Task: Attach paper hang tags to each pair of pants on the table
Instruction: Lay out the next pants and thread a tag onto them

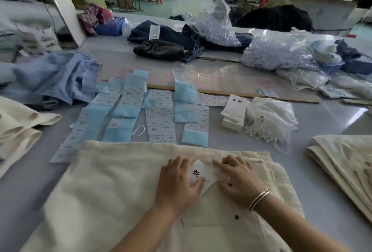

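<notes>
Head view looks down on a grey table [322,201] where cream pants [112,187] lie spread flat at the near edge. A white paper tag [198,173] with black characters rests on the cloth between both hands. The left hand [177,181] lies over the tag's left side, fingers fairly straight and spread, thumb pressing its lower edge. The right hand [237,177], a bangle [258,199] at its wrist, has its fingers bent at the tag's upper right corner; whether they pinch anything I cannot tell. Beyond the pants lie strips of blue and white labels [161,114], a stack of tags [234,112] and a plastic bag of strings [269,118]. More cream pants [346,163] are stacked on the right.
</notes>
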Demonstrator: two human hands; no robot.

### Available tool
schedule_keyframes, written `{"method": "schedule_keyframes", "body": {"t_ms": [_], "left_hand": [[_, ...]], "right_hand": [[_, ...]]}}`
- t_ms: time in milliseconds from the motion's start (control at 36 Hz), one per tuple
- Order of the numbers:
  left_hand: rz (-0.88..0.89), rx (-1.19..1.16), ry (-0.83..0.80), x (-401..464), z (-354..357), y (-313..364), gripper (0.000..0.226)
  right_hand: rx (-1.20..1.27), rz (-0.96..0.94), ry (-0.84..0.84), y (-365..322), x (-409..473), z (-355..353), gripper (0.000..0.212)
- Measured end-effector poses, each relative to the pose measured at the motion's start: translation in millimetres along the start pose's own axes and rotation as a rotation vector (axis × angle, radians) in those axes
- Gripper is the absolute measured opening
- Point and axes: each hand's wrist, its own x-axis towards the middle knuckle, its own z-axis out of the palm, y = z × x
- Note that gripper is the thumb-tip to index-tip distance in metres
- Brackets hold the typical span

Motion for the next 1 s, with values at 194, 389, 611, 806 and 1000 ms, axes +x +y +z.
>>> {"method": "schedule_keyframes", "body": {"t_ms": [194,389,611,806,1000], "left_hand": [[0.085,-0.037,-0.056,8,-8,-10,0.048],[0.344,0.030,0.174,0,-10,-16,0.025],[0.379,0.153,0.155,-5,-15,-11,0.022],[0.078,0.136,-0.184,-11,-8,11,0.063],[-0.033,-0.203,0.237,-9,-4,22,0.017]], "right_hand": [[0.158,-0.185,0.239,-28,-7,-3,0.034],[0.114,-0.191,0.245,-33,1,9,0.019],[0.248,-0.137,0.243,-31,-3,17,0.003],[0.477,0.086,0.308,-30,2,20,0.010],[0.954,0.417,0.574,-33,7,26,0.025]]}}
